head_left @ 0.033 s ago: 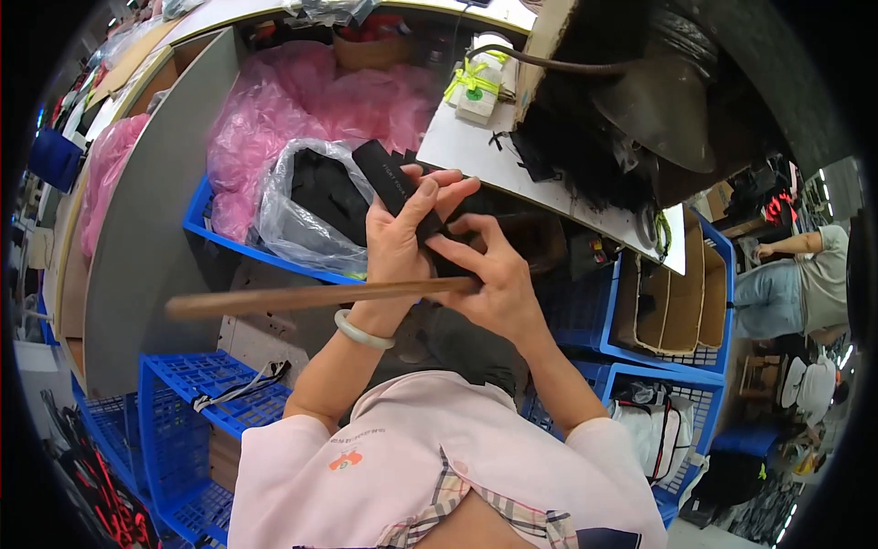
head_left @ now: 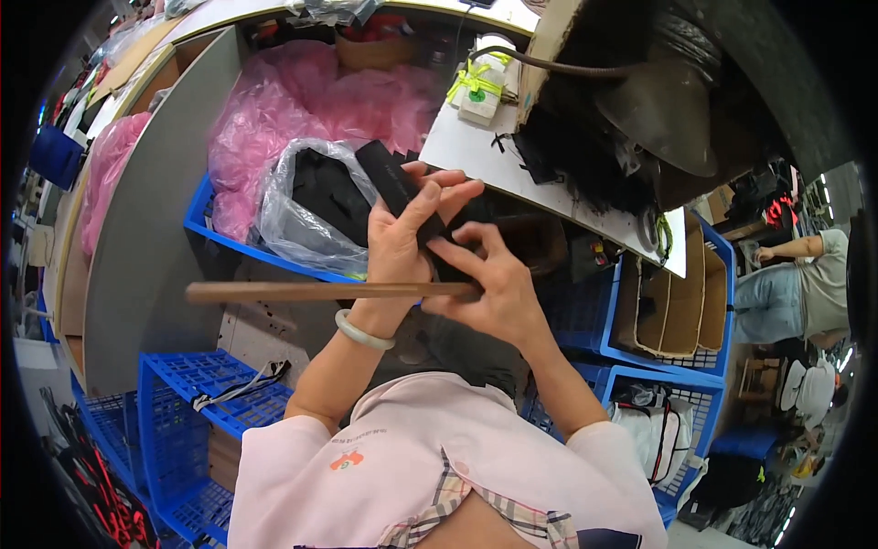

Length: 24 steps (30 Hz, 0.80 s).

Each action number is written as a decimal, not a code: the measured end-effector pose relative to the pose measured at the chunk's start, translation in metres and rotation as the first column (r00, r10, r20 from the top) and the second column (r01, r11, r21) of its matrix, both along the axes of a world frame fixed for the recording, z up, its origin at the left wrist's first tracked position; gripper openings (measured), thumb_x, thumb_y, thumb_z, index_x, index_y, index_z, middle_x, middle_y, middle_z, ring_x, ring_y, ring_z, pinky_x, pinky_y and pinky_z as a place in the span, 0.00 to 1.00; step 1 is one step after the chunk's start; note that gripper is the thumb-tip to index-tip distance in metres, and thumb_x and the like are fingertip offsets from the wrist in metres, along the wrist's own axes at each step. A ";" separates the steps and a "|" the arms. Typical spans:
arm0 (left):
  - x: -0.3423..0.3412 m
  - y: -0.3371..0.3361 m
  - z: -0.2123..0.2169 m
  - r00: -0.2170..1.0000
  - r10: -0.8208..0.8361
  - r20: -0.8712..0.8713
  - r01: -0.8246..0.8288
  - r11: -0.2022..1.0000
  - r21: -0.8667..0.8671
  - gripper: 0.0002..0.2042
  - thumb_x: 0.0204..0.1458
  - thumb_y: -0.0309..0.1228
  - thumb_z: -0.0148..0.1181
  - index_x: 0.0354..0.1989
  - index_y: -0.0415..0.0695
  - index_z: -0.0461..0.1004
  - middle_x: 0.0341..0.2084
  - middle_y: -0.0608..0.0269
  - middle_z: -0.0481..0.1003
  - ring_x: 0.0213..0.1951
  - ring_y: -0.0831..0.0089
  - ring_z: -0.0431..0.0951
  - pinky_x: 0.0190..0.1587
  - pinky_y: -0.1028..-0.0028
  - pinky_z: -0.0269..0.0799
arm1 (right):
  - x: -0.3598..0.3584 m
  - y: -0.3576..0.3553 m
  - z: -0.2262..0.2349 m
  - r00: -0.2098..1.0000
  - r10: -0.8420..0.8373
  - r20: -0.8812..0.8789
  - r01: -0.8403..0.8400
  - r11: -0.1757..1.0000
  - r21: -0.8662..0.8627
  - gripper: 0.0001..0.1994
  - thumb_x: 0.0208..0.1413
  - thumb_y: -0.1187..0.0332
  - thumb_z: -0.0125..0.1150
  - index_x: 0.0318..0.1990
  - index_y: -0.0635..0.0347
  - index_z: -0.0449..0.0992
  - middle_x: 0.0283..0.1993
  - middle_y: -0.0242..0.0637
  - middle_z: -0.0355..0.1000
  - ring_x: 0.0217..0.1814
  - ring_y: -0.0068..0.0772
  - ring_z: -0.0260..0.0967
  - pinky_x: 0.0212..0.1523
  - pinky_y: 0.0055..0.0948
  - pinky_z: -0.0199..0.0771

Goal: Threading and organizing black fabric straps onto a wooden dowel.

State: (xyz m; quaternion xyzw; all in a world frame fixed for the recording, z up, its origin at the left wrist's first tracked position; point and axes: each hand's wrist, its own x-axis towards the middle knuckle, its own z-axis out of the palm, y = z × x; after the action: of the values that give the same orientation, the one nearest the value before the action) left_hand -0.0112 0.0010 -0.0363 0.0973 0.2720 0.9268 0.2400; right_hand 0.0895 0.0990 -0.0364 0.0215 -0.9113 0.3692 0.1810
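Observation:
My left hand is closed around a long, flat black fabric piece that sticks up and to the left past my fingers. My right hand pinches the right end of a long brown wooden stick, which lies level and reaches left beyond my left wrist. Both hands meet over the lower part of the black piece, which they hide. A pale bangle sits on my left wrist.
Behind my hands a blue crate holds a clear bag of black pieces and pink plastic bags. A white tabletop lies upper right. Blue crates stand lower left, cardboard to the right, and another person far right.

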 end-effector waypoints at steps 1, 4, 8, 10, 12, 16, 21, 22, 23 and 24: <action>0.002 0.001 -0.002 1.000 0.012 0.000 -0.012 1.000 -0.001 0.12 0.56 0.24 0.52 0.46 0.37 0.61 0.40 0.47 0.73 0.45 0.57 0.76 0.46 0.65 0.75 | 0.002 -0.004 -0.003 0.999 0.019 0.033 -0.018 0.999 -0.042 0.27 0.30 0.66 0.73 0.46 0.55 0.75 0.42 0.42 0.67 0.33 0.43 0.70 0.34 0.36 0.72; 0.018 0.008 -0.008 0.981 -0.187 0.053 0.186 0.982 0.019 0.19 0.54 0.25 0.56 0.52 0.38 0.58 0.41 0.46 0.73 0.49 0.54 0.74 0.51 0.64 0.70 | -0.017 -0.003 -0.028 0.997 -0.060 0.058 0.056 0.997 0.057 0.21 0.35 0.65 0.66 0.43 0.50 0.74 0.37 0.46 0.70 0.33 0.50 0.72 0.32 0.44 0.72; -0.009 0.000 -0.017 0.979 -0.189 0.079 0.187 0.982 0.034 0.16 0.55 0.26 0.54 0.50 0.39 0.59 0.37 0.50 0.74 0.40 0.61 0.78 0.54 0.62 0.68 | -0.040 -0.006 -0.027 0.991 -0.079 0.107 0.063 0.986 0.151 0.19 0.36 0.67 0.64 0.40 0.53 0.72 0.31 0.46 0.71 0.30 0.54 0.71 0.29 0.48 0.71; -0.018 0.002 -0.036 0.974 -0.219 0.062 0.208 0.966 0.152 0.13 0.56 0.25 0.53 0.48 0.39 0.61 0.34 0.53 0.74 0.35 0.64 0.77 0.55 0.62 0.67 | -0.034 -0.013 -0.019 0.989 -0.114 0.097 0.094 0.977 0.192 0.20 0.35 0.67 0.64 0.42 0.50 0.72 0.31 0.43 0.71 0.29 0.51 0.72 0.27 0.46 0.71; -0.020 0.004 -0.030 0.970 -0.186 0.154 0.152 0.966 0.209 0.06 0.57 0.24 0.51 0.41 0.40 0.64 0.26 0.57 0.71 0.24 0.69 0.75 0.57 0.61 0.66 | -0.019 -0.018 -0.027 0.990 -0.126 0.064 0.120 0.988 0.097 0.22 0.34 0.67 0.65 0.44 0.51 0.73 0.31 0.44 0.71 0.30 0.50 0.72 0.28 0.44 0.71; -0.003 0.007 -0.034 0.982 -0.187 0.002 0.187 0.981 0.061 0.05 0.57 0.26 0.52 0.39 0.43 0.64 0.29 0.55 0.73 0.25 0.68 0.76 0.58 0.59 0.64 | -0.022 -0.018 -0.033 0.989 -0.132 0.060 0.129 0.990 0.055 0.18 0.34 0.70 0.64 0.39 0.54 0.74 0.27 0.44 0.72 0.28 0.50 0.72 0.26 0.41 0.71; -0.014 0.002 -0.025 0.960 -0.223 0.168 0.235 0.971 -0.055 0.05 0.57 0.28 0.53 0.39 0.43 0.65 0.31 0.54 0.74 0.31 0.65 0.78 0.55 0.59 0.66 | -0.041 -0.006 -0.026 0.991 -0.128 0.028 0.122 0.980 0.159 0.15 0.33 0.71 0.63 0.34 0.56 0.73 0.25 0.44 0.71 0.26 0.51 0.71 0.26 0.42 0.71; -0.020 0.002 -0.031 0.942 -0.285 0.177 0.280 0.959 0.051 0.05 0.57 0.29 0.53 0.38 0.43 0.66 0.31 0.55 0.74 0.33 0.64 0.78 0.55 0.60 0.66 | -0.041 -0.008 -0.024 0.988 -0.154 0.029 0.146 0.970 0.195 0.17 0.33 0.70 0.64 0.37 0.56 0.75 0.30 0.45 0.72 0.28 0.51 0.71 0.27 0.41 0.72; -0.024 0.001 -0.036 0.920 -0.348 0.179 0.322 0.934 0.157 0.05 0.57 0.30 0.52 0.37 0.43 0.67 0.31 0.55 0.74 0.36 0.63 0.78 0.55 0.61 0.67 | -0.039 -0.009 -0.021 0.989 -0.143 0.027 0.135 0.972 0.194 0.17 0.33 0.70 0.64 0.37 0.56 0.75 0.30 0.45 0.72 0.28 0.51 0.71 0.27 0.41 0.72; -0.025 0.001 -0.040 0.924 -0.338 0.177 0.313 0.937 0.156 0.05 0.57 0.30 0.52 0.37 0.43 0.67 0.31 0.55 0.74 0.36 0.63 0.78 0.55 0.61 0.67 | -0.038 -0.010 -0.018 0.985 -0.169 0.040 0.156 0.964 0.216 0.18 0.33 0.70 0.65 0.38 0.56 0.75 0.32 0.44 0.72 0.28 0.50 0.71 0.28 0.41 0.72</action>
State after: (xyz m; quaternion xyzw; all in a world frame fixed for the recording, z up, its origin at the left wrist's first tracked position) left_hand -0.0361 0.0021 -0.0761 0.0616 0.1677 0.8942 0.4105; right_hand 0.0515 0.0894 -0.0541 -0.0448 -0.9491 0.2540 0.1810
